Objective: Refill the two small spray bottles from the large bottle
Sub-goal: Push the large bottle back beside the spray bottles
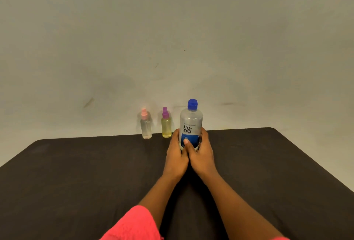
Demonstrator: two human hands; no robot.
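The scene is lit by diffuse, rather dim, warm-toned light, and the wall point(172, 29) is darkened toward the upper corners. Faint, soft shadows are cast on it at both sides of the pink-capped spray bottle point(146, 127), which is rendered slightly blurred, while the label of the large bottle point(190, 124) is shown sharp.

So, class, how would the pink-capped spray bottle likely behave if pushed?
The pink-capped spray bottle stands tall on a narrow base, so probably tips easily. Round-bodied, it would likely roll once down. Small, so probably light.
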